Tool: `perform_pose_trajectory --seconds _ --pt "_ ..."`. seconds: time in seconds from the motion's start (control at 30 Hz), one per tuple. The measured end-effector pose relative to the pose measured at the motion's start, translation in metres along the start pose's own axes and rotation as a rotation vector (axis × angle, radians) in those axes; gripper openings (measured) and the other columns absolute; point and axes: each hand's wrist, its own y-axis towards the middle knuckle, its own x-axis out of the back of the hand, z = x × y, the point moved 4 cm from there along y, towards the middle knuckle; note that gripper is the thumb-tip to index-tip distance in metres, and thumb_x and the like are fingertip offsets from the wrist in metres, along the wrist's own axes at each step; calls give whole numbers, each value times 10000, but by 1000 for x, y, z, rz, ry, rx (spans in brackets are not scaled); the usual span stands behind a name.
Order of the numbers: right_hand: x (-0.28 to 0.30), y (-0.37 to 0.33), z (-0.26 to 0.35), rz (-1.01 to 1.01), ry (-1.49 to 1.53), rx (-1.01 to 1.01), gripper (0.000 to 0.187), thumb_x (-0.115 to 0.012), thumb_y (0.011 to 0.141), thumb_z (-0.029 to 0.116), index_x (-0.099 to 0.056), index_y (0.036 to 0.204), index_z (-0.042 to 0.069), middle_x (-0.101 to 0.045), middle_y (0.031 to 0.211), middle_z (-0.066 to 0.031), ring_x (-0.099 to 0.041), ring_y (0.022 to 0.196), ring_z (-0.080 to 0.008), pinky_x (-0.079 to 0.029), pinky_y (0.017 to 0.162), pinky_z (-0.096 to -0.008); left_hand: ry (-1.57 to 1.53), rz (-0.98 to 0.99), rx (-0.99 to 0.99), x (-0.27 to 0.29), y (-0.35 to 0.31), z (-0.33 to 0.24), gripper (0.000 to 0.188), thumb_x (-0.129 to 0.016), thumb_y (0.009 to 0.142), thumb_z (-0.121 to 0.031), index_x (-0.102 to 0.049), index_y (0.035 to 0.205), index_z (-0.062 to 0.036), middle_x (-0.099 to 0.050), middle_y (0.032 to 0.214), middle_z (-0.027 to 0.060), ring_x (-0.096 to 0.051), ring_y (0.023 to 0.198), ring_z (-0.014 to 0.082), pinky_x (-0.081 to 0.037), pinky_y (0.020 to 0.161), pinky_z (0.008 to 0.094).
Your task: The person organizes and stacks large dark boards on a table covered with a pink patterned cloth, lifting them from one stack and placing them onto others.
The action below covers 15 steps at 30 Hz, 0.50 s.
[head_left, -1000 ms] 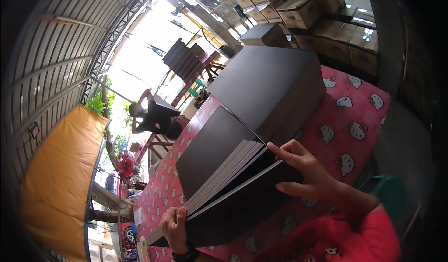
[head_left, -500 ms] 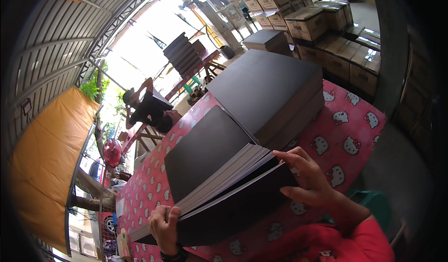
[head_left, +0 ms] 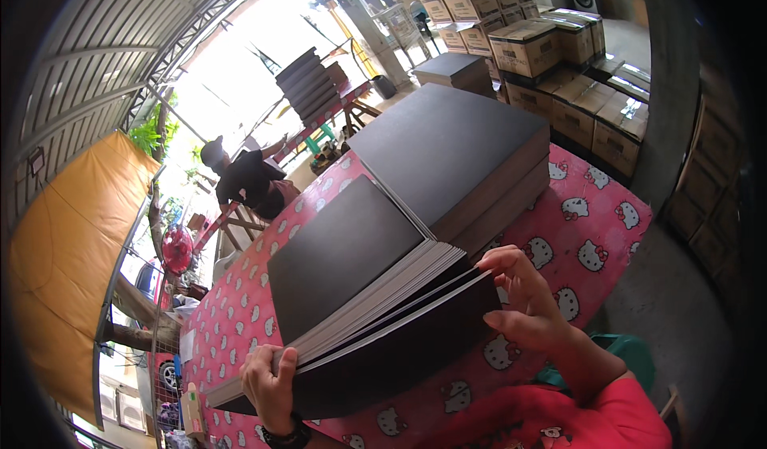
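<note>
A thick bundle of large black sheets with pale edges [head_left: 399,345] is tilted up towards me at the near side of the table, its edges fanned apart. My left hand [head_left: 270,385] is closed round the left end, thumb on the edges. At the right end, my right hand [head_left: 523,297] has its fingertips on the sheets' upper corner and its thumb against the front black face. Behind the bundle lies a flat black sheet [head_left: 347,253]; whether it joins the bundle is hidden. A taller pile of black sheets [head_left: 455,141] stands just beyond.
The table has a pink patterned cover [head_left: 591,209]. A green stool [head_left: 627,357] stands near my right arm. Cardboard boxes [head_left: 523,49] are stacked at the far right. Another person [head_left: 252,181] works at a farther table, near dark stacks [head_left: 307,85].
The bundle's edges are spread wider, with more gaps near my right hand. Both hands keep their places on it. The view has shifted slightly, and the other person's arm has come down.
</note>
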Motion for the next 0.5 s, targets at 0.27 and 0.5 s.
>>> perform_pose_trajectory --seconds 0.27,0.5 --pt "-1 3 12 28 -248 -26 711 -683 751 135 -376 1382 21 -369 1098 -62 -374 1012 -137 -332 884 -244 3 -7 -15 1 0 -1 435 -555 803 -460 -599 764 -28 -581 756 125 -537 775 321 -375 774 396" --pt "-1 0 9 -52 -358 130 657 -665 753 130 -415 1349 11 -381 1092 -65 -374 1035 -136 -335 893 -253 -8 5 -1 0 3 -2 434 -556 802 -460 -597 761 -31 -580 750 117 -538 767 311 -372 778 388"
